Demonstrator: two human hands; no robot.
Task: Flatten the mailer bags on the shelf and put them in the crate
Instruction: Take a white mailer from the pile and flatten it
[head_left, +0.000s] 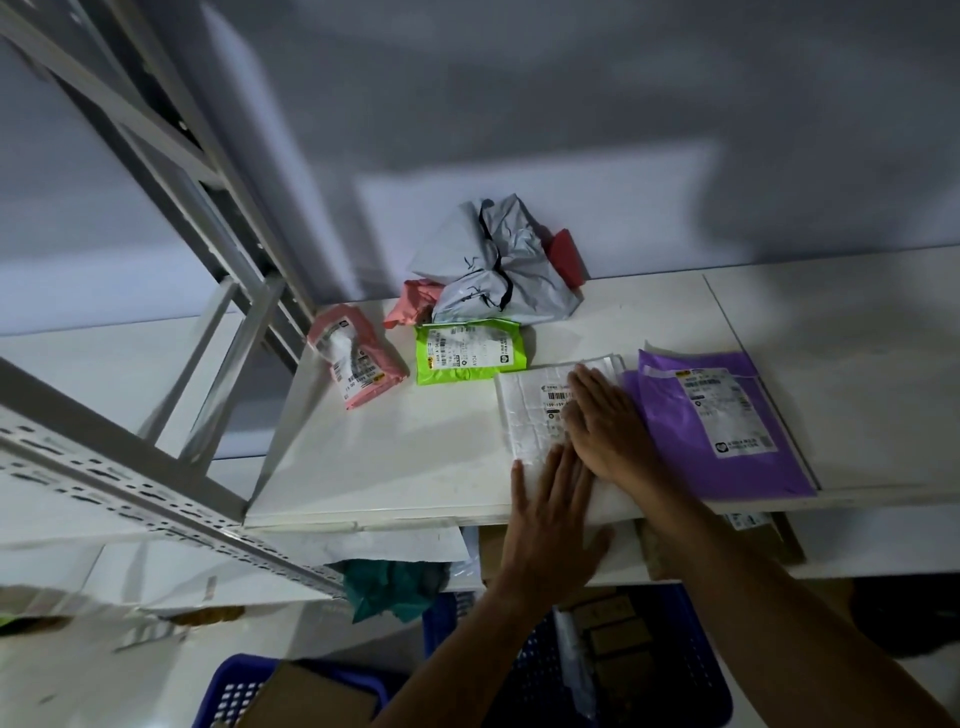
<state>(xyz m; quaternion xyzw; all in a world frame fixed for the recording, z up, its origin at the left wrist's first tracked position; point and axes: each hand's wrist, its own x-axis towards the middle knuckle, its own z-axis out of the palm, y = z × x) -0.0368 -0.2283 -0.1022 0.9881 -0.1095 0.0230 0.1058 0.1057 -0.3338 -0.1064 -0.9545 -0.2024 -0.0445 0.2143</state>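
- Both hands lie flat with straight fingers, pressing down and gripping nothing. My left hand (550, 525) covers the near end of the white mailer bag (530, 410), and my right hand (608, 426) presses further in on the same bag, partly over its label.
- That white mailer bag lies on the shelf (389, 441) close to the front edge, and its near end reaches the edge under my left palm.
- Just to its right a purple mailer bag (717, 415) lies flat with its label up, its left edge meeting the white bag beside my right hand.
- Behind the white bag, slightly to the left, a green mailer bag (470, 351) lies label up.
- Left of the green one and apart from it, a pink mailer bag (356, 361) lies tilted and a little puffed.
- At the back, against the wall, sits a crumpled grey mailer bag (493, 265). A second pink bag (410, 306) pokes out at its left and a red bag (566, 257) at its right.
- Below the shelf, under my forearms, stands a blue crate (698, 670) with brown packages inside.
- A second blue crate (234, 691) shows at the lower left, with cardboard in it.
- A teal bag (389, 587) hangs off the lower shelf level.
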